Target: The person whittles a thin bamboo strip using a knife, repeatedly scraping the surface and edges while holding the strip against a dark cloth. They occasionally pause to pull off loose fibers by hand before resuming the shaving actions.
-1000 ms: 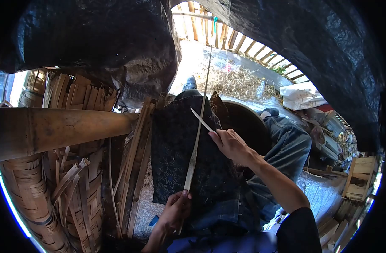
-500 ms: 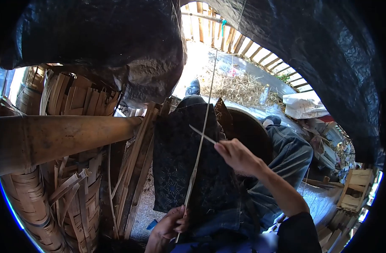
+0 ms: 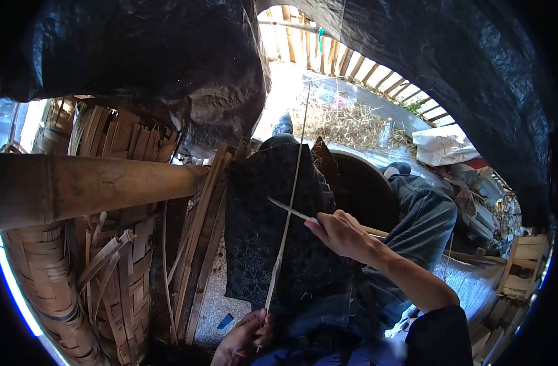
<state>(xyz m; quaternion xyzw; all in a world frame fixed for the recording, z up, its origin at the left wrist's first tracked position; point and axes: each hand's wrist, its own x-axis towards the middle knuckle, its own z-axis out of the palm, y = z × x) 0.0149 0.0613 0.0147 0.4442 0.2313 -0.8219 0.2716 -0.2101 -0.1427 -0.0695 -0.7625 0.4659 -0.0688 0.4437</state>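
Observation:
A long, thin bamboo strip (image 3: 277, 266) runs from my lap outward over a dark patterned cloth (image 3: 248, 244) spread on my leg. Low in the view, my left hand (image 3: 247, 337) is closed around the near end of that strip. My right hand (image 3: 346, 236) grips a knife (image 3: 286, 207), its narrow blade lying across the strip about midway and pointing left. Part of the knife's long handle shows behind the right wrist; the rest of its grip is hidden by my fingers.
A thick bamboo pole (image 3: 102, 186) juts in from the left above woven bamboo baskets (image 3: 41, 268). Upright wooden slats (image 3: 199, 262) stand beside the cloth. Dark plastic sheeting (image 3: 138, 55) hangs overhead. Beyond my feet lie dry shavings (image 3: 334, 119) and a white sack (image 3: 443, 145).
My left hand has drawn the strip a little toward me. The right hand and knife sit slightly lower in view, the blade still across the strip.

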